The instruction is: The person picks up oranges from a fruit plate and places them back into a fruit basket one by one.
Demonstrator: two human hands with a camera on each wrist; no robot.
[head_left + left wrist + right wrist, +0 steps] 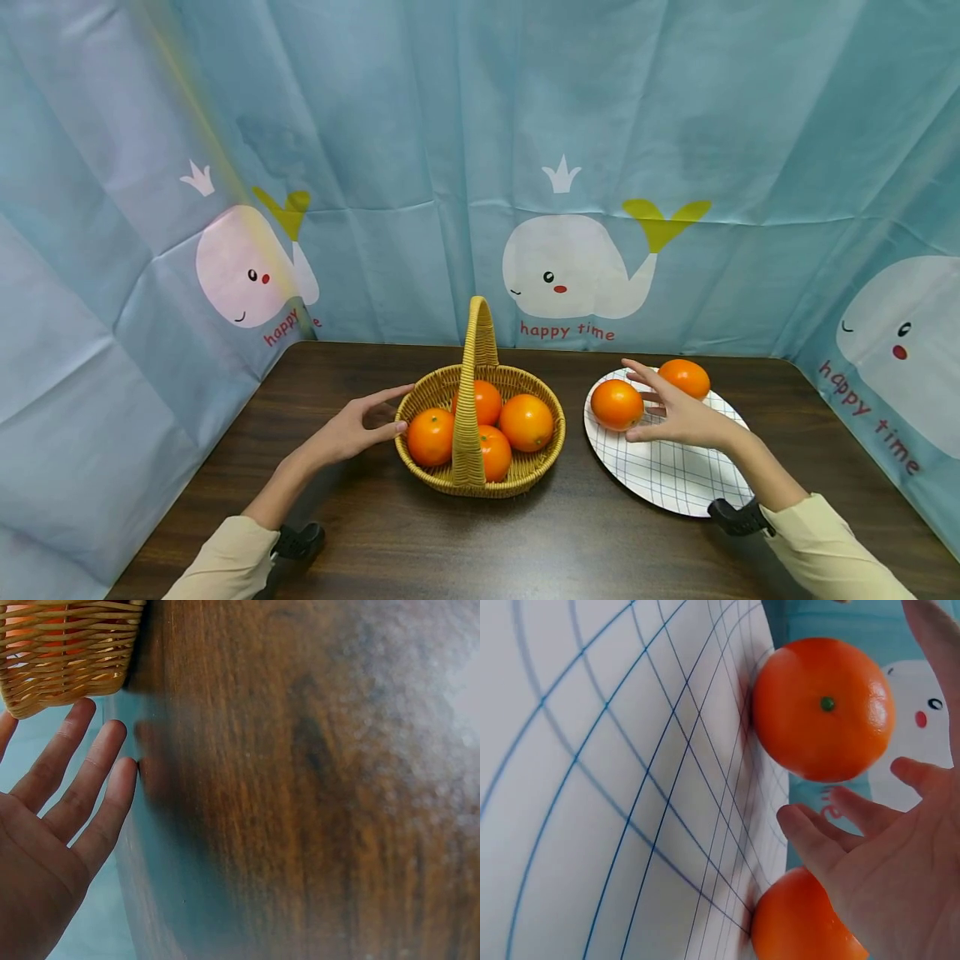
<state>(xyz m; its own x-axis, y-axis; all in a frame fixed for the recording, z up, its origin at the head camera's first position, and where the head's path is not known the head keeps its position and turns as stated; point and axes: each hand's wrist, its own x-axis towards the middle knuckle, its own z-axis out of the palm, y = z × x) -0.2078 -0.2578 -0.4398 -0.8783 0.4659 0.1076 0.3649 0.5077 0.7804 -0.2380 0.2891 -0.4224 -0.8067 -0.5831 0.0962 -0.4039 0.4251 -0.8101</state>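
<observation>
**Head view: hands at basket and plate**

Right hand [678, 414], fingers spread wide, touches the near orange [617, 404] at the checked plate's [675, 483] left rim; it holds nothing. Left hand [352, 429], fingers straight, rests against the wicker basket's [525, 479] left wall at mid-table.

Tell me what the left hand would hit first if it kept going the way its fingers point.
Most likely the wicker basket: the left hand has its fingertips pointing at the basket's near wall, close beside it.
</observation>
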